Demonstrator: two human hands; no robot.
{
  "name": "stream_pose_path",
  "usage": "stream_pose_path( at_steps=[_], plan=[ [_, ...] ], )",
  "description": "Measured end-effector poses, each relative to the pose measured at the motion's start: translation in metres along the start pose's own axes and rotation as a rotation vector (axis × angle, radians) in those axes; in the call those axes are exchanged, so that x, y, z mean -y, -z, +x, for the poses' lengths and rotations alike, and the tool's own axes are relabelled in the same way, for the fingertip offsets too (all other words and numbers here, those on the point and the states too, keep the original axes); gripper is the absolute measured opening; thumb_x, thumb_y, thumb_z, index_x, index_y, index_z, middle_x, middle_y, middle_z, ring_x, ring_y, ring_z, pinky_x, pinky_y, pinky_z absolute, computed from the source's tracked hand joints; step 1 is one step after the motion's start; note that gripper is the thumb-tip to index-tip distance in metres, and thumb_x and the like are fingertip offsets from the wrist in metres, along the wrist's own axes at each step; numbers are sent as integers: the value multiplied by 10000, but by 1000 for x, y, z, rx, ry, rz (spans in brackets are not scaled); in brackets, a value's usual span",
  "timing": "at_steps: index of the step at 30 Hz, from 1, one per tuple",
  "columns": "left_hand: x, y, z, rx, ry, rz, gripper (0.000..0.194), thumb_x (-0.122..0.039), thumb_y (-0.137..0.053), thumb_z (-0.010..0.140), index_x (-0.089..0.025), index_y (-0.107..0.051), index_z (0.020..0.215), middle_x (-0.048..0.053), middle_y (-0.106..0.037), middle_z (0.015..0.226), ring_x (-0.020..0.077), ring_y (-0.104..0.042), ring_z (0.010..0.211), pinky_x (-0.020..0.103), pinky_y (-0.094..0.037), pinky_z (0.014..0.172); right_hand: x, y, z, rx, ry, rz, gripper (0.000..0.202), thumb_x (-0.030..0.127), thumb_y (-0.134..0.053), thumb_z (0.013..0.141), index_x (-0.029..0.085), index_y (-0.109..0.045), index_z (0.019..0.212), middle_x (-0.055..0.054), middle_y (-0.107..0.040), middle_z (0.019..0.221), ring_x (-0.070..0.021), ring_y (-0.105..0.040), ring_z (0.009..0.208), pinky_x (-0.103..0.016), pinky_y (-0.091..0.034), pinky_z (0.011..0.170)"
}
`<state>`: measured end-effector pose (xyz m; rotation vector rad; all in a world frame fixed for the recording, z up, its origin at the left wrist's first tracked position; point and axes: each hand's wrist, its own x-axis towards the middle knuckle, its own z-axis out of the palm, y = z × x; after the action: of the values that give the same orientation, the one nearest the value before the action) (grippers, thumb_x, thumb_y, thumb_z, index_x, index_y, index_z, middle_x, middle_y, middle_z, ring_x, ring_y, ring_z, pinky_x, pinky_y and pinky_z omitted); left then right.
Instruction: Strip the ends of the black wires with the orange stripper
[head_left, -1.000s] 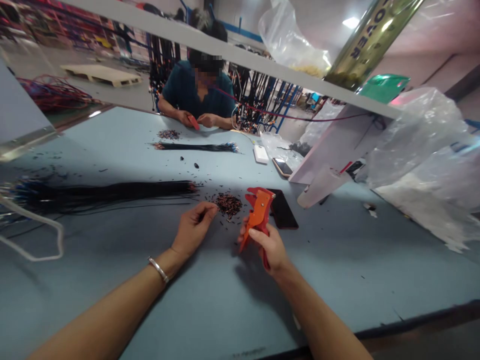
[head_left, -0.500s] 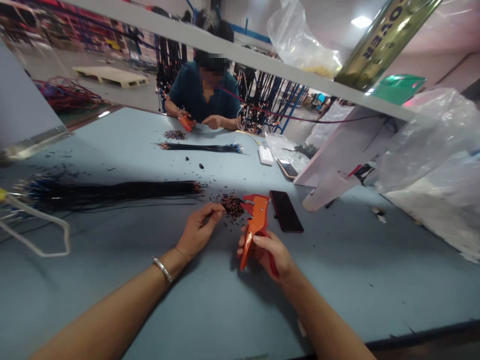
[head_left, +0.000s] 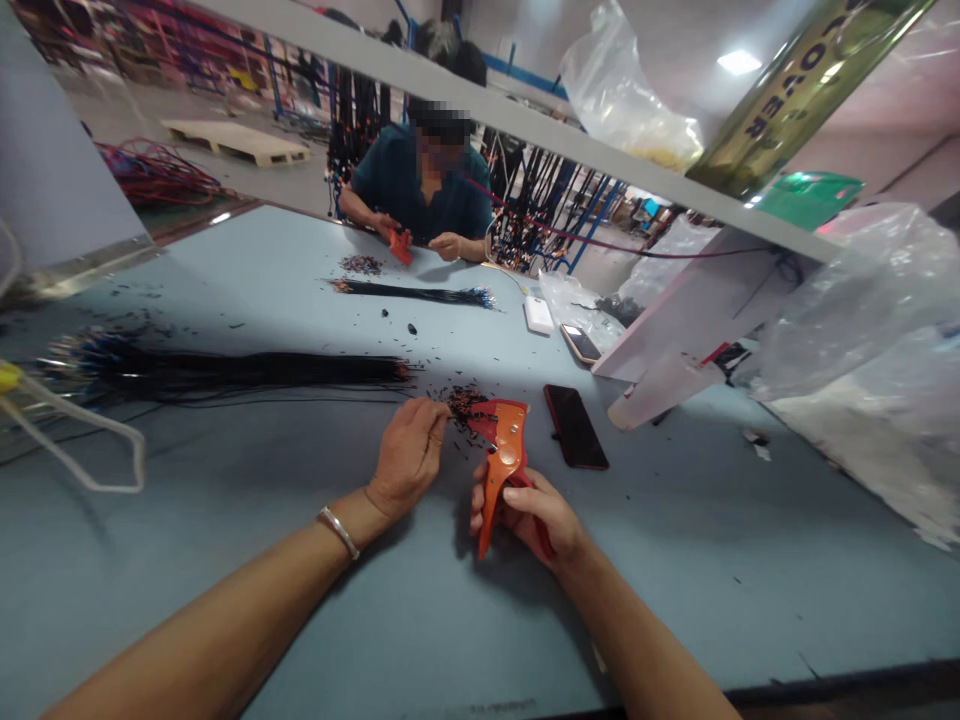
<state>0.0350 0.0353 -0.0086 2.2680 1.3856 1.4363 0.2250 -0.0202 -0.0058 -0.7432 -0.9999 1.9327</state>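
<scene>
My left hand (head_left: 409, 452) is closed in a pinch on a thin black wire, whose short end pokes out by the jaws of the wire stripper. My right hand (head_left: 536, 515) is wrapped round the handles of the orange and red wire stripper (head_left: 508, 445), its head pointing up and left. Under and behind the jaws lies a pile of small dark and copper-coloured scraps (head_left: 463, 400). To the left stretches a long bundle of black wires (head_left: 255, 368), with stripped-looking ends near my left hand and blue and white ends at the far left.
A dark phone (head_left: 576, 427) lies right of the stripper. Across the table (head_left: 300, 560), a co-worker (head_left: 427, 190) holds another orange tool by a smaller wire bundle (head_left: 412, 292). A white wire stand (head_left: 97, 470) is at left; a shelf beam (head_left: 525, 105) crosses above.
The stripper's head has tilted, its jaws now nearer my left fingertips. My left hand has turned slightly, knuckles more upward. The whole view has shifted a little.
</scene>
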Motion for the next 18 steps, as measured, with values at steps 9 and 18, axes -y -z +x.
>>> stream_pose_path(
  at_steps=[9,18],
  plan=[
    [-6,1,-5,118,-268,273,209,-161,-463,905,-214,-661,867,33,-627,752,185,-514,732,339,-342,763,-2,2,-1,-15,0,25,305,282,-660,762,133,-617,1025,-71,-676,840,-200,-671,690,-332,-544,636],
    [1,-1,-8,68,84,157,206,-275,-464,927,-216,-658,897,16,-671,798,137,-556,614,249,-322,559,-2,0,0,-15,6,21,306,282,-654,764,136,-604,1028,-70,-672,843,-194,-663,683,-328,-537,623]
  ],
)
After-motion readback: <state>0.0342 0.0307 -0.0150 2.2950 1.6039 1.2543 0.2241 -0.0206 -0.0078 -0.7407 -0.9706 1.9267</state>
